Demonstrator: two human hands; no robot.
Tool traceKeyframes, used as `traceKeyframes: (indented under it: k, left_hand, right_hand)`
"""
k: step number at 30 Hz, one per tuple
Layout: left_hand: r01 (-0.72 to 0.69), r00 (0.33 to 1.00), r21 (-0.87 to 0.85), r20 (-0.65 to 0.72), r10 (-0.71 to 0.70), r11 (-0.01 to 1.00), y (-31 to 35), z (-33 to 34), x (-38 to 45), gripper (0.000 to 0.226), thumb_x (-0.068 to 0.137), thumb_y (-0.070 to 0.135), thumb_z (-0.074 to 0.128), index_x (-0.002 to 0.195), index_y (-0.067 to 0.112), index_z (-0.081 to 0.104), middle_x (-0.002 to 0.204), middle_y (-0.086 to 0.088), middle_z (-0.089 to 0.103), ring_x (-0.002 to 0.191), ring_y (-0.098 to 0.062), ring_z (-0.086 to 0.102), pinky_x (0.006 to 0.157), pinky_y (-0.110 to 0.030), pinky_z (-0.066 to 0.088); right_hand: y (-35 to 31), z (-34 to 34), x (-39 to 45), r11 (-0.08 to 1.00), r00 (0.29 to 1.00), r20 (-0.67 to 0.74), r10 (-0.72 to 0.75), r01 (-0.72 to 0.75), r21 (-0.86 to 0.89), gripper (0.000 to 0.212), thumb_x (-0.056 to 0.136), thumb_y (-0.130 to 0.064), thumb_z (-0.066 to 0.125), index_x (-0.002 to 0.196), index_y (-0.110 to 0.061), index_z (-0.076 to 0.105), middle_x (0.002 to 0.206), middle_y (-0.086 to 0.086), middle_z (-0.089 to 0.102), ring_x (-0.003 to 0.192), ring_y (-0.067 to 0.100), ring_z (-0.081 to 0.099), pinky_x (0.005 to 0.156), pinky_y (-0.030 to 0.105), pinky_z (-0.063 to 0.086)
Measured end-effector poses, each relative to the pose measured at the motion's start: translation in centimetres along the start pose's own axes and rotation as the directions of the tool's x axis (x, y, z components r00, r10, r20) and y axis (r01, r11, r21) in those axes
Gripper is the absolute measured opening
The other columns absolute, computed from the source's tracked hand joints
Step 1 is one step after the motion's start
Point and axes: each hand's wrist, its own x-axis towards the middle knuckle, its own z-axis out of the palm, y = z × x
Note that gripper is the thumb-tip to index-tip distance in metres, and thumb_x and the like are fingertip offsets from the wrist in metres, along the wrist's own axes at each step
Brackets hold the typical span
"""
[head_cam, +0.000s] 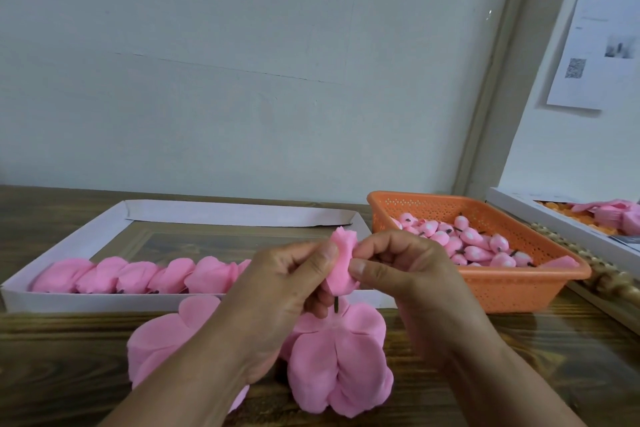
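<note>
Pinching bud (343,253): left hand (287,284), right hand (408,274)

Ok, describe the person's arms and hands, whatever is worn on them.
Nothing is worn: the left hand and right hand carry no gloves, rings, watch or bands, and no sleeves show up to the frame edge. Nails are short and unpainted.

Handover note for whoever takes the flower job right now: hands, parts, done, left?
Left hand and right hand both pinch one pink flower, its short stem pointing down.
Loose petals lie on the table under the hands.
Done: a row of flowers in the white tray.
Left: probably the many buds in the orange basket.
</note>
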Motion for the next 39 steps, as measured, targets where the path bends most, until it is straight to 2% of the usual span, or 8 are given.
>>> traceKeyframes:
  k: [5, 9, 14, 19, 27, 30, 34, 39]
  left_hand:
    - [0.033, 0.999, -0.041, 0.009, -0.032, 0.999, 0.2, 0.0, -0.1, 0.046, 0.061, 0.052, 0.06, 0.075, 0.009, 0.072, 0.058, -0.001, 0.057, 0.054, -0.01, 0.047, 0.051, -0.02, 0.043]
    - [0.078, 0.996, -0.184, -0.017, -0.083, 0.98, 0.4, 0.2, -0.2, 0.029, 0.065, 0.043, 0.061, 0.06, 0.016, 0.07, 0.055, -0.002, 0.051, 0.048, -0.009, 0.046, 0.047, -0.018, 0.041]
    - [0.094, 0.994, -0.251, -0.037, -0.106, 0.963, 0.5, 0.2, -0.1, 0.03, 0.063, 0.041, 0.063, 0.065, 0.012, 0.071, 0.062, -0.006, 0.051, 0.056, -0.012, 0.045, 0.056, -0.022, 0.041]
    - [0.078, 0.996, -0.291, -0.028, -0.09, 0.954, 0.6, 0.1, 0.0, 0.027, 0.061, 0.04, 0.065, 0.064, 0.014, 0.073, 0.065, -0.009, 0.051, 0.055, -0.012, 0.045, 0.05, -0.019, 0.042]
    - [0.027, 0.999, -0.175, 0.034, -0.021, 0.984, 0.5, -0.2, -0.2, 0.033, 0.062, 0.048, 0.063, 0.065, 0.017, 0.074, 0.058, -0.002, 0.053, 0.049, -0.007, 0.046, 0.047, -0.017, 0.042]
    - [-0.023, 0.999, -0.112, 0.039, 0.028, 0.993, 0.5, -0.2, -0.2, 0.033, 0.064, 0.051, 0.061, 0.065, 0.02, 0.074, 0.057, 0.001, 0.054, 0.05, -0.006, 0.044, 0.049, -0.017, 0.041]
    - [-0.028, 0.998, -0.089, 0.057, 0.033, 0.996, 0.5, -0.2, -0.2, 0.034, 0.066, 0.051, 0.059, 0.071, 0.022, 0.075, 0.059, 0.0, 0.054, 0.05, -0.006, 0.044, 0.048, -0.017, 0.04]
    - [0.041, 0.999, -0.12, -0.012, -0.043, 0.992, 0.4, 0.1, -0.2, 0.049, 0.065, 0.049, 0.059, 0.09, 0.009, 0.073, 0.06, -0.004, 0.048, 0.046, -0.007, 0.039, 0.044, -0.016, 0.037]
  right_hand:
    - [0.1, 0.1, 0.1, 0.999, 0.999, -0.045, 0.012, -0.01, 0.042, 0.015, 0.06, -0.006, 0.074, 0.068, -0.013, 0.063, 0.068, 0.013, 0.06, 0.065, 0.023, 0.058, 0.062, 0.029, 0.05]
    - [-0.2, 0.4, -0.2, 0.979, 0.989, -0.113, -0.096, 0.074, -0.189, 0.019, 0.06, -0.015, 0.078, 0.069, -0.018, 0.062, 0.065, -0.006, 0.058, 0.065, 0.014, 0.053, 0.064, 0.03, 0.047]
    - [0.0, 1.3, -0.6, 0.917, 0.967, -0.105, -0.231, 0.18, -0.356, 0.013, 0.069, -0.014, 0.08, 0.072, -0.014, 0.068, 0.074, -0.002, 0.064, 0.069, 0.01, 0.056, 0.066, 0.02, 0.046]
    - [0.2, 1.0, -0.4, 0.958, 0.97, -0.103, -0.22, 0.196, -0.21, 0.007, 0.071, -0.015, 0.066, 0.068, -0.01, 0.069, 0.081, 0.006, 0.067, 0.084, 0.025, 0.061, 0.078, 0.036, 0.049]
    - [-0.3, 0.1, 0.1, 0.993, 0.993, 0.024, -0.115, 0.115, 0.006, 0.005, 0.068, -0.006, 0.066, 0.071, -0.002, 0.069, 0.087, 0.019, 0.069, 0.079, 0.025, 0.062, 0.073, 0.034, 0.051]
    - [-0.6, -0.2, -0.1, 0.993, 0.993, 0.045, -0.113, 0.114, -0.015, 0.007, 0.069, -0.007, 0.067, 0.072, -0.001, 0.069, 0.082, 0.018, 0.069, 0.073, 0.024, 0.062, 0.069, 0.03, 0.052]
    - [-0.9, -0.4, -0.3, 0.991, 0.994, 0.048, -0.097, 0.101, -0.088, 0.011, 0.07, -0.01, 0.068, 0.075, -0.001, 0.071, 0.077, 0.02, 0.07, 0.074, 0.036, 0.065, 0.074, 0.043, 0.054]
    - [-0.7, 0.7, -0.7, 0.949, 0.972, -0.052, -0.23, 0.212, -0.232, 0.005, 0.07, -0.012, 0.067, 0.068, -0.008, 0.07, 0.07, 0.009, 0.07, 0.068, 0.021, 0.068, 0.07, 0.037, 0.056]
